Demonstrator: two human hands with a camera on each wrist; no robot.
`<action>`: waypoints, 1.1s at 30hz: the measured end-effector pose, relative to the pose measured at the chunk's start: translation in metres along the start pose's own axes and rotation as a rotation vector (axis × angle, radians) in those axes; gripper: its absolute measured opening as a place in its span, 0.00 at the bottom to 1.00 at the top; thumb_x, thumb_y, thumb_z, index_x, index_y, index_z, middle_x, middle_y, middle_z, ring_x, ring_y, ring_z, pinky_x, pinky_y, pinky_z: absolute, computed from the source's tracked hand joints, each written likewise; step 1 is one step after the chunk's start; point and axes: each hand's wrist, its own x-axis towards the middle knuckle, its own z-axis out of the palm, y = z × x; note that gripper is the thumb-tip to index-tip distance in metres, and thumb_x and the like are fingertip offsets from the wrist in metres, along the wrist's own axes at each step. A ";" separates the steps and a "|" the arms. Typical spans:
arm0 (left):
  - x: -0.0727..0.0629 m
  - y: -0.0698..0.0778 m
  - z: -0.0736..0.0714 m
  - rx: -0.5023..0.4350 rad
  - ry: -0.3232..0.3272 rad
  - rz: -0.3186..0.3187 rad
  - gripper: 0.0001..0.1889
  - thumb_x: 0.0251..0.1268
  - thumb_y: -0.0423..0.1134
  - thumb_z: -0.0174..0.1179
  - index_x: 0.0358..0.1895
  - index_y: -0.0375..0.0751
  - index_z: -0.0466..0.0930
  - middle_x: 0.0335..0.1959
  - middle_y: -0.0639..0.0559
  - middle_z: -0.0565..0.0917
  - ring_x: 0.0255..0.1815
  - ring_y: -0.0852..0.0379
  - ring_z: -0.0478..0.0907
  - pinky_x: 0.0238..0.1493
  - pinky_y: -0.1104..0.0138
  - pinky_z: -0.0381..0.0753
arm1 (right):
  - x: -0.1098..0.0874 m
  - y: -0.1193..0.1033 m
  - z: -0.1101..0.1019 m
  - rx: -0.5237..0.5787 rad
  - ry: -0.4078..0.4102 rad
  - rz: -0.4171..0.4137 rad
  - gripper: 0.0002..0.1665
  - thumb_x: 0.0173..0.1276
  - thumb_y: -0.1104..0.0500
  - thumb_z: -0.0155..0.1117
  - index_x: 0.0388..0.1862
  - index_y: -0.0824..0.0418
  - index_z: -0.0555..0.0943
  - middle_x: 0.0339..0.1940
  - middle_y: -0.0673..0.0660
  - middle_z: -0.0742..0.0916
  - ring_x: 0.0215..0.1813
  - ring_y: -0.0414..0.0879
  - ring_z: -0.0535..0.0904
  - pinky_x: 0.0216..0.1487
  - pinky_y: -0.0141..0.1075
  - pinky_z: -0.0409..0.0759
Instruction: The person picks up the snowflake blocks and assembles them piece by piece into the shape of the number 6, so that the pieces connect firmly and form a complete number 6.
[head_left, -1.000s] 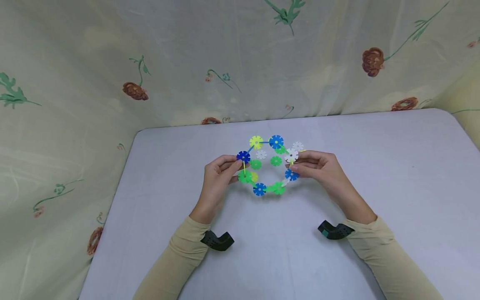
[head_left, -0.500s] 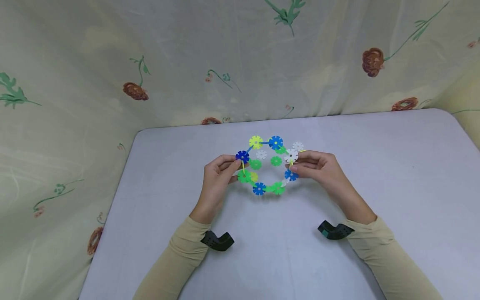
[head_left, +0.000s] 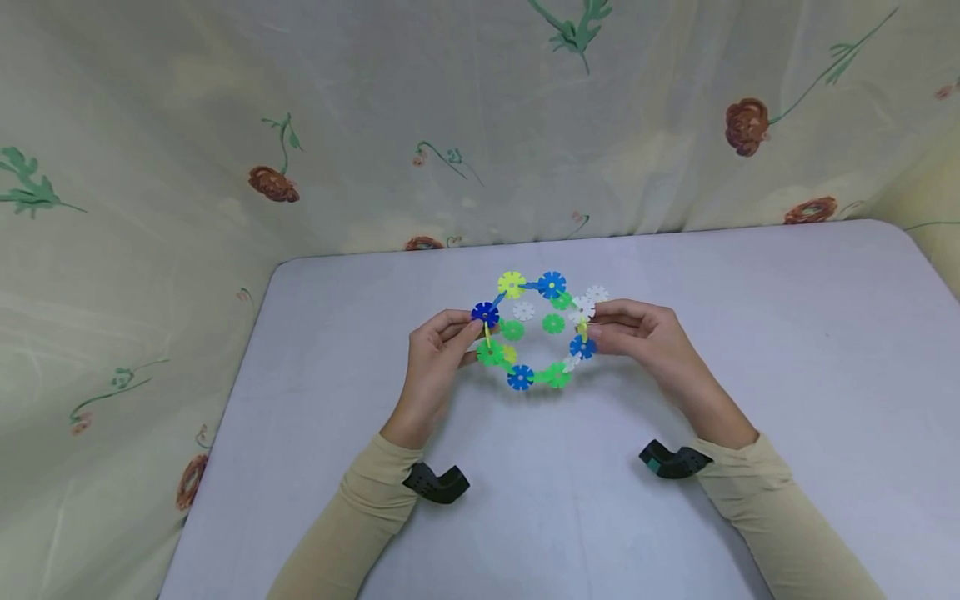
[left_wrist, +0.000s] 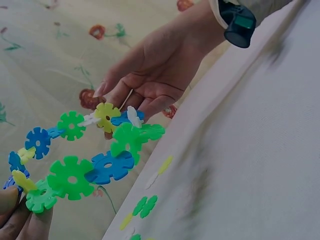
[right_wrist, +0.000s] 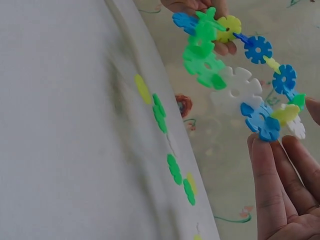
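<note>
A ring of interlocking plastic snowflake discs (head_left: 521, 377), in blue, green, yellow and white, is held up above the table between both hands. My left hand (head_left: 435, 358) pinches its left side at a dark blue disc (head_left: 485, 314), the thumb in front and fingers behind. At the ring's right side is my right hand (head_left: 641, 329), beside a white disc and a blue disc (head_left: 582, 347). In the right wrist view, its fairly straight fingers (right_wrist: 267, 175) touch a blue disc (right_wrist: 261, 120) from below. In the left wrist view, its thumb stands apart from the ring.
Several loose discs lie on the white-covered table (head_left: 750, 333), among them a green disc (head_left: 553, 323) and a white disc (head_left: 523, 311) seen through the ring. A flowered curtain (head_left: 480, 125) hangs behind. Black devices (head_left: 437, 483) sit on both wrists.
My right thumb has drawn back slightly to the right from the ring, and a yellow disc there shows more. The left hand keeps its pinch almost unmoved.
</note>
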 end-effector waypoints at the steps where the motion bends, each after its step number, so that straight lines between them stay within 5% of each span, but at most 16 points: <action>1: 0.000 0.000 0.000 0.001 0.000 0.000 0.08 0.75 0.36 0.62 0.50 0.35 0.83 0.47 0.42 0.89 0.51 0.50 0.88 0.40 0.70 0.89 | 0.000 -0.001 -0.002 -0.014 0.003 -0.004 0.18 0.75 0.59 0.67 0.59 0.65 0.81 0.48 0.44 0.90 0.47 0.36 0.89 0.49 0.32 0.89; 10: -0.001 0.000 0.001 0.015 -0.003 0.005 0.08 0.76 0.36 0.61 0.49 0.35 0.83 0.48 0.41 0.90 0.47 0.59 0.88 0.40 0.71 0.88 | 0.008 0.003 -0.023 -0.121 0.048 0.025 0.27 0.76 0.53 0.66 0.65 0.69 0.79 0.56 0.53 0.90 0.51 0.39 0.90 0.49 0.33 0.89; 18: -0.001 -0.001 0.003 0.033 -0.010 -0.013 0.08 0.76 0.36 0.61 0.49 0.36 0.83 0.48 0.42 0.90 0.48 0.58 0.88 0.40 0.71 0.88 | 0.028 0.009 -0.031 -0.554 0.109 0.176 0.24 0.73 0.55 0.70 0.64 0.63 0.81 0.58 0.67 0.86 0.37 0.40 0.87 0.38 0.28 0.86; 22: -0.001 -0.001 0.002 0.030 -0.010 -0.022 0.08 0.76 0.37 0.61 0.50 0.36 0.83 0.48 0.41 0.90 0.48 0.57 0.89 0.40 0.70 0.88 | 0.038 0.012 -0.029 -0.684 0.122 0.202 0.25 0.71 0.57 0.69 0.64 0.66 0.79 0.56 0.68 0.86 0.32 0.44 0.87 0.41 0.33 0.81; 27: -0.001 -0.002 0.002 0.030 -0.020 -0.016 0.08 0.77 0.36 0.61 0.50 0.35 0.82 0.48 0.40 0.90 0.51 0.51 0.89 0.40 0.70 0.88 | 0.045 0.015 -0.028 -0.739 0.123 0.218 0.25 0.71 0.57 0.69 0.62 0.68 0.80 0.56 0.68 0.83 0.31 0.42 0.86 0.45 0.40 0.78; 33: 0.001 -0.003 0.002 0.019 -0.036 -0.003 0.09 0.77 0.36 0.61 0.50 0.34 0.83 0.48 0.39 0.90 0.52 0.47 0.89 0.39 0.70 0.88 | 0.052 0.017 -0.033 -0.714 0.092 0.251 0.21 0.70 0.58 0.71 0.57 0.69 0.80 0.51 0.67 0.84 0.31 0.42 0.85 0.38 0.34 0.81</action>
